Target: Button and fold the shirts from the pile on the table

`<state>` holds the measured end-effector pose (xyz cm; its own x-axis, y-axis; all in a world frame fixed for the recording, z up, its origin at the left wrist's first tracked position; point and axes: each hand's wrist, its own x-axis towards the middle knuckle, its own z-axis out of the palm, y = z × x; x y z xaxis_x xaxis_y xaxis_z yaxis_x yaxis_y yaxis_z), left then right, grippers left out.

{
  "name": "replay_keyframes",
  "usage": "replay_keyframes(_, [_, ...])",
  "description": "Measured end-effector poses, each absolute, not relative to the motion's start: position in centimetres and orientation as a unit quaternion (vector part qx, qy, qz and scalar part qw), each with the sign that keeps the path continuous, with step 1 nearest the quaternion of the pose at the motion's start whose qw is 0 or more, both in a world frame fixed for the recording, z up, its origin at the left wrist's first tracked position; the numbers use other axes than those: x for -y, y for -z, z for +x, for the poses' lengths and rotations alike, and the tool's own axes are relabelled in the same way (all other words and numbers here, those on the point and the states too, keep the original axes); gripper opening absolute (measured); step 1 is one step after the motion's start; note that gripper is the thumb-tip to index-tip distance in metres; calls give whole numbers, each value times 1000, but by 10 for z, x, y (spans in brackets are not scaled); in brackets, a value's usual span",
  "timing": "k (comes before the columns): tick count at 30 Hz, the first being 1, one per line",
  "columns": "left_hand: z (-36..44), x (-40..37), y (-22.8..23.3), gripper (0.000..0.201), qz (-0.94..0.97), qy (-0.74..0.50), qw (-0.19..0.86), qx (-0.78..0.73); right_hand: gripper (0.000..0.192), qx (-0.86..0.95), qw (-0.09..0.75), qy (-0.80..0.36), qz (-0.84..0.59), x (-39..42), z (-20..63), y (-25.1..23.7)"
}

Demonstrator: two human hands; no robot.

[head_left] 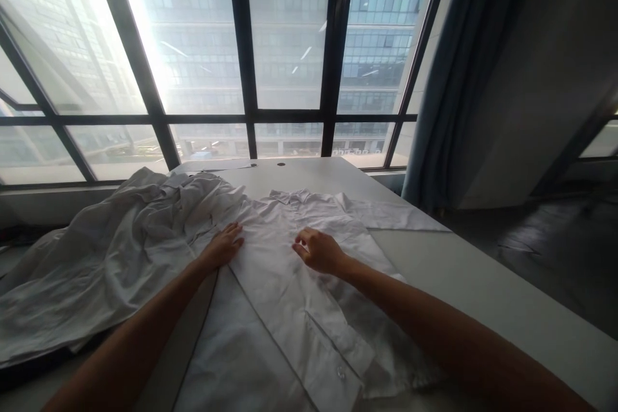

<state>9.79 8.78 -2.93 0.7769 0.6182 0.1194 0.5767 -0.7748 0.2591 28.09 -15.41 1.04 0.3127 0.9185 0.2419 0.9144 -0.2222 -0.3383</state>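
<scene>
A white long-sleeved shirt (pixel 270 238) is spread on the table, its collar at the far end. One sleeve lies folded down over the body, and its buttoned cuff (pixel 345 364) points toward me; the other sleeve (pixel 400 214) stretches out to the right. My left hand (pixel 223 248) rests on the shirt's left side, fingers extended and fairly flat. Over the middle of the shirt is my right hand (pixel 319 251), its fingers loosely curled with a small gap between thumb and fingers. No cloth shows gripped in it.
A rumpled pile of white cloth (pixel 135 238) is heaped on the left, against the shirt's side. The pale table (pixel 463 290) runs on to the right and back toward the windows (pixel 290 32). A blue-grey curtain (pixel 444 90) hangs at the right.
</scene>
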Motion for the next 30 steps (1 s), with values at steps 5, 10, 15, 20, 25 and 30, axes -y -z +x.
replay_keyframes(5, [98, -89, 25, 45, 920, -163, 136, -331, 25, 568, 203, -96, -792, 225, 263, -18])
replay_keyframes(10, [99, -83, 23, 43, 915, -162, 144, -341, 23, 584, 231, -241, -740, 257, 251, -25])
replay_keyframes(15, [99, -85, 25, 47, 922, -138, 131, -338, 22, 538, 266, -404, -690, 254, 270, -26])
replay_keyframes(20, [102, -65, 11, 43, 932, -174, 53, -312, 35, 410, 291, -163, -849, 241, 383, -30])
replay_keyframes(25, [115, -9, 5, 52, 971, -138, 71, -182, 41, 136, 189, 95, -968, 276, 520, -15])
replay_keyframes(30, [120, 17, 16, 63, 985, -36, 96, -141, 49, 63, 135, 52, -987, 303, 577, 17])
